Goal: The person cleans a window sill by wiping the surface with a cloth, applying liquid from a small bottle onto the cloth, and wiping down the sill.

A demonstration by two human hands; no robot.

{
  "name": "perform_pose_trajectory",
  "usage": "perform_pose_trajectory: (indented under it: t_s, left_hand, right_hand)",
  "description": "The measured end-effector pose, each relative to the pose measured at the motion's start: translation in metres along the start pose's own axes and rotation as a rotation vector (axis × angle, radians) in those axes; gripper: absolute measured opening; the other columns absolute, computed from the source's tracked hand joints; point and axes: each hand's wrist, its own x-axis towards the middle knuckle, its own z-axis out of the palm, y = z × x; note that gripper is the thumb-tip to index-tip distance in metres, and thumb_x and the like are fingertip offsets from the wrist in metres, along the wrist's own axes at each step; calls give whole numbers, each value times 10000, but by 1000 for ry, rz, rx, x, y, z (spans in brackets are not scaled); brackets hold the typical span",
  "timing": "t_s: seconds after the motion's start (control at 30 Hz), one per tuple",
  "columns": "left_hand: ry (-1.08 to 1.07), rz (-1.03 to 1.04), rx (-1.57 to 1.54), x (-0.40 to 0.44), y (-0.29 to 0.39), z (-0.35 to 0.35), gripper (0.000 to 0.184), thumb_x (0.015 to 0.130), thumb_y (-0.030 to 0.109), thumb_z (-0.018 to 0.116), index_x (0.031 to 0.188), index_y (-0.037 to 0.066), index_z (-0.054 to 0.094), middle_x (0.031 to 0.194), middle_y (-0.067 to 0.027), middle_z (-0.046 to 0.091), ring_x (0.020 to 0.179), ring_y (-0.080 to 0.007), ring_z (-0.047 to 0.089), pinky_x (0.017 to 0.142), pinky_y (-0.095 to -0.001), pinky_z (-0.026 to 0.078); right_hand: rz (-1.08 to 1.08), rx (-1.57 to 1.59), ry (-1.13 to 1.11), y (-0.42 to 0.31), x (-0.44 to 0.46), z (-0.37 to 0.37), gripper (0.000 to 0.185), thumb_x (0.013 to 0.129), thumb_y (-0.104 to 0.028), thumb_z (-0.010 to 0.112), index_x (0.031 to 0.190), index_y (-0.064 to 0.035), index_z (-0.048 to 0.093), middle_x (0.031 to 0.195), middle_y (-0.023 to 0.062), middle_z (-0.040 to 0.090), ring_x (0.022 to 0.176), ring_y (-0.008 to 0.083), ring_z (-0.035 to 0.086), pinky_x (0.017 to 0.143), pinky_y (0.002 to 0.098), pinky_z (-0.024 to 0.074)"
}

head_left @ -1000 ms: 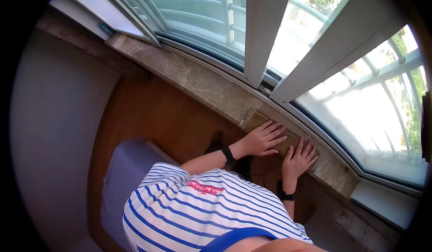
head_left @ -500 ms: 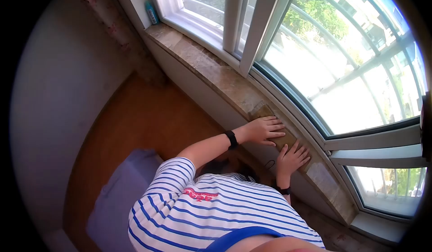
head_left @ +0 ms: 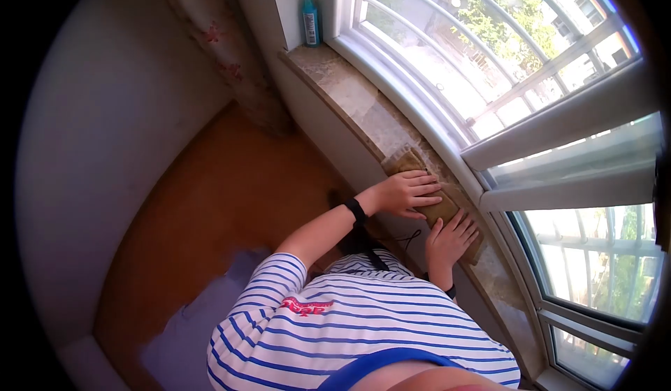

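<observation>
A brownish-yellow cloth (head_left: 437, 207) lies folded on the marble windowsill (head_left: 349, 94). My left hand (head_left: 407, 194) rests flat on its upper part, fingers spread and pointing right. Just below, my right hand (head_left: 449, 241) lies on the cloth's lower part, fingers stretched and slightly apart. Both hands press down with palms hidden, and neither is wrapped round anything. A black band circles each wrist.
A blue-green bottle (head_left: 310, 22) stands at the sill's far end by the wall. The window frame (head_left: 482, 171) runs along the sill's right side. A floral curtain (head_left: 217, 38) hangs at upper left, above the wooden floor (head_left: 203, 202).
The view has turned, bringing the bottle and far end of the sill further in. Both hands stay on the cloth, closer together than a second ago.
</observation>
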Motion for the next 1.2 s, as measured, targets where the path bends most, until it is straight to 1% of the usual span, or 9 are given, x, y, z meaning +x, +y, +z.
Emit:
perform_pose_trajectory:
  t_s: [0.13, 0.5, 0.67, 0.8, 0.87, 1.0, 1.07, 1.13, 1.2]
  left_hand:
    - [33, 31, 3, -31, -79, -46, 565, 866, 454, 680, 1351, 179, 595, 1416, -80, 558, 1310, -263, 527, 1126, -418, 392]
    - [-17, -13, 53, -114, -263, -175, 542, 853, 449, 697, 1324, 191, 627, 1405, -80, 573, 1319, -263, 524, 1120, -426, 395]
    - [8, -37, 28, -126, -296, -198, 519, 860, 425, 696, 1309, 173, 636, 1400, -102, 570, 1315, -280, 521, 1112, -448, 399]
    - [28, -25, -54, -125, -288, -194, 515, 851, 385, 695, 1292, 125, 637, 1355, -143, 591, 1293, -310, 530, 1094, -453, 406]
    - [56, -170, -218, -126, -280, -197, 477, 835, 306, 694, 1247, 68, 651, 1296, -153, 628, 1258, -321, 552, 1079, -458, 409]
    - [-26, -61, -302, -133, -289, -198, 436, 816, 241, 690, 1197, 31, 665, 1238, -147, 662, 1220, -322, 574, 1058, -460, 416]
    - [157, -32, -451, -122, -284, -211, 464, 845, 207, 706, 1287, 80, 643, 1229, -162, 639, 1109, -368, 591, 927, -448, 480]
    - [79, -74, -391, -125, -286, -199, 446, 827, 233, 701, 1238, 66, 658, 1202, -145, 657, 1132, -344, 591, 985, -458, 451]
    - [-14, -116, -338, -134, -285, -187, 434, 809, 259, 697, 1189, 51, 674, 1175, -129, 675, 1156, -321, 591, 1042, -468, 422]
  right_hand:
    - [-118, 184, 158, -81, 54, 14, 593, 979, -347, 491, 1419, 43, 409, 1453, 271, 421, 1395, 462, 348, 1158, 585, 252]
    - [-214, 225, 124, -282, 173, 11, 576, 968, -321, 519, 1383, 74, 459, 1450, 258, 433, 1412, 425, 349, 1157, 534, 273]
    - [-173, 253, 171, -331, 205, 1, 575, 936, -262, 578, 1404, 49, 455, 1466, 252, 422, 1379, 423, 361, 1130, 538, 287]
    - [-271, 660, 302, -380, 242, -56, 664, 889, -203, 655, 1434, 70, 391, 1464, 258, 418, 1320, 413, 396, 1101, 477, 332]
    - [-196, 664, 340, -413, 272, -62, 703, 877, -214, 691, 1427, 88, 375, 1406, 247, 460, 1244, 423, 442, 1060, 458, 377]
    - [-17, 822, 407, -452, 304, -44, 617, 877, -232, 713, 1361, 56, 462, 1331, 226, 503, 1188, 421, 468, 1022, 474, 407]
    - [79, 854, 238, -452, 307, -36, 512, 872, -247, 731, 1272, 10, 542, 1301, 220, 510, 1156, 415, 483, 995, 478, 427]
    - [79, 828, 340, -450, 300, -36, 376, 901, -234, 715, 1182, -19, 587, 1235, 178, 548, 1086, 361, 544, 968, 448, 453]
    - [373, 1510, 179, -444, 291, -46, 337, 935, -224, 692, 1170, -16, 571, 1082, 114, 596, 987, 291, 595, 945, 415, 478]
